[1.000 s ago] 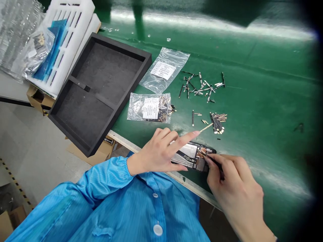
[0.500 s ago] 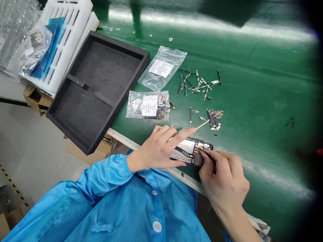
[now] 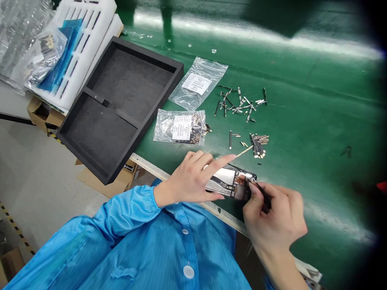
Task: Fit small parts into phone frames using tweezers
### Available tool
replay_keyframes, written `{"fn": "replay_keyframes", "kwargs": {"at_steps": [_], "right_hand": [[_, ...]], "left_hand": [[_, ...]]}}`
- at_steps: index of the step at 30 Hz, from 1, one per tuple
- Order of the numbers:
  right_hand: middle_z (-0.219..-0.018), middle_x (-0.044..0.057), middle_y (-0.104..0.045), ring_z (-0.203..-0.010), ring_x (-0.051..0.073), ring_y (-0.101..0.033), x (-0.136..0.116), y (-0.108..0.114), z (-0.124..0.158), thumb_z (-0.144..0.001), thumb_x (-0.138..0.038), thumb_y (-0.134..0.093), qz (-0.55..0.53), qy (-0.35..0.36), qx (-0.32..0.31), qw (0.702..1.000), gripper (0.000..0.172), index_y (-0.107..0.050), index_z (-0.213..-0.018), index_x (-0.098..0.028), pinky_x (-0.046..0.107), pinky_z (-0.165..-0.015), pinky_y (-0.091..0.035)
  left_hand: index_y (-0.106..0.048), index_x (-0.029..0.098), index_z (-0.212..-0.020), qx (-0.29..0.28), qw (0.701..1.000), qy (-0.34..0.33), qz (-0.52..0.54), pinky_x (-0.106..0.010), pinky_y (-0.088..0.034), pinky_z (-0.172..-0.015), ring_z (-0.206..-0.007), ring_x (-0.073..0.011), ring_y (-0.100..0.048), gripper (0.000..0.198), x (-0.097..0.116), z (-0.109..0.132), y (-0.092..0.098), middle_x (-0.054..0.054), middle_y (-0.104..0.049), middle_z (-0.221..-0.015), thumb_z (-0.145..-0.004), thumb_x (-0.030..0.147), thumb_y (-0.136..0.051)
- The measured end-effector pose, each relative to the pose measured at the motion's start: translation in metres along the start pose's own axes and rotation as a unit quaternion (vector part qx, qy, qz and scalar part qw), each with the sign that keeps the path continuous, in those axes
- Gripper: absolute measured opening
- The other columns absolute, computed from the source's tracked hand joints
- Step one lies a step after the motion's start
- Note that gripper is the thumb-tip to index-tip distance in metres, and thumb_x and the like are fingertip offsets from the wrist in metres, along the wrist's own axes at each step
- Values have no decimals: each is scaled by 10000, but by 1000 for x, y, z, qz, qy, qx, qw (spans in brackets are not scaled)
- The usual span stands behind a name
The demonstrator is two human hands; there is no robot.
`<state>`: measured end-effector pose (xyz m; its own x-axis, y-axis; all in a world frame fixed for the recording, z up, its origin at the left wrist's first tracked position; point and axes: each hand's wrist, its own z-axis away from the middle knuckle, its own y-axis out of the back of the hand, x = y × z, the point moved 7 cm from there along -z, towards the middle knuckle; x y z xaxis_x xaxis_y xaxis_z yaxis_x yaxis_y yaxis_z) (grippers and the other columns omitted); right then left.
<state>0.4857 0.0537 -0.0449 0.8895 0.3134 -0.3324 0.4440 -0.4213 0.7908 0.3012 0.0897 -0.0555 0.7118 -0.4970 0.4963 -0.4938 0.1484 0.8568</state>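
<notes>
An opened phone lies at the table's near edge with its inner parts showing. My left hand grips it from the left, thumb along the near side and fingers over the far side. Beyond my left index fingertip a thin pale strip points towards a small pile of black strips with gold ends. My right hand is closed around black tweezers, whose tips are over the phone's right end. What the tips touch is too small to tell.
Clear labelled bags lie beyond my left hand, one full of strips. Loose flex pieces are scattered farther back. A black foam tray overhangs the table edge at left, beside a white slotted rack.
My right hand and the tweezers have moved slightly right across the phone, uncovering more of its copper-coloured area. My left hand keeps its hold on the phone. The whole view has shifted slightly.
</notes>
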Motion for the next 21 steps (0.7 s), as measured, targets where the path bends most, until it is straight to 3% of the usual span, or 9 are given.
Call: {"fn": "replay_keyframes", "kwargs": {"at_steps": [5, 9, 12, 16, 18, 21], "right_hand": [[-912, 128, -749, -837, 297, -701, 48, 10, 1, -1000, -208, -744, 23, -62, 8, 998, 116, -750, -1111, -176, 396, -687, -514], [-1026, 188, -745, -981, 407, -718, 84, 17, -7, -989, -336, -772, 87, -31, 2, 996, 194, -784, -1112, -186, 536, -805, -524], [-1188, 206, -737, -1081, 414, -706, 70, 19, -15, -994, -327, -779, 75, 22, -19, 997, 252, -766, -1198, -179, 559, -906, -510], [-1078, 86, -791, -929, 264, -693, 13, 6, -19, -1012, -213, -789, 49, 162, -116, 979, 245, -728, -1249, -201, 421, -883, -449], [-1050, 61, -801, -931, 248, -674, -3, 2, -21, -997, -185, -817, 64, 196, -119, 971, 257, -724, -1237, -193, 391, -849, -417], [-997, 51, -800, -928, 241, -655, -6, 0, -26, -990, -142, -822, 74, 196, -98, 973, 233, -719, -1196, -180, 378, -832, -396]], "left_hand": [[-364, 149, -1706, 1, 1000, -8, -4, -409, -435, -860, -990, -276, -567, 1032, 0, 2, -2, -81, -612, -1083, -978, 856, -551], [-358, 164, -1712, -13, 1000, -6, -5, -413, -436, -858, -982, -273, -549, 988, 0, 2, -4, -74, -598, -1067, -1000, 820, -558], [-353, 157, -1709, -4, 1000, -11, -4, -413, -438, -855, -988, -274, -546, 981, 1, 1, -2, -76, -597, -1076, -1004, 804, -568], [-383, 144, -1683, 23, 1000, -20, -9, -406, -435, -839, -979, -270, -544, 958, 4, 0, 2, -72, -596, -1071, -1002, 782, -598], [-373, 154, -1687, 20, 1000, -16, -10, -407, -435, -840, -988, -273, -549, 961, 4, 0, 3, -71, -602, -1074, -997, 780, -609], [-331, 163, -1707, 7, 1000, -15, -10, -414, -438, -859, -1001, -274, -557, 988, 4, 1, 1, -73, -616, -1099, -988, 765, -641]]}}
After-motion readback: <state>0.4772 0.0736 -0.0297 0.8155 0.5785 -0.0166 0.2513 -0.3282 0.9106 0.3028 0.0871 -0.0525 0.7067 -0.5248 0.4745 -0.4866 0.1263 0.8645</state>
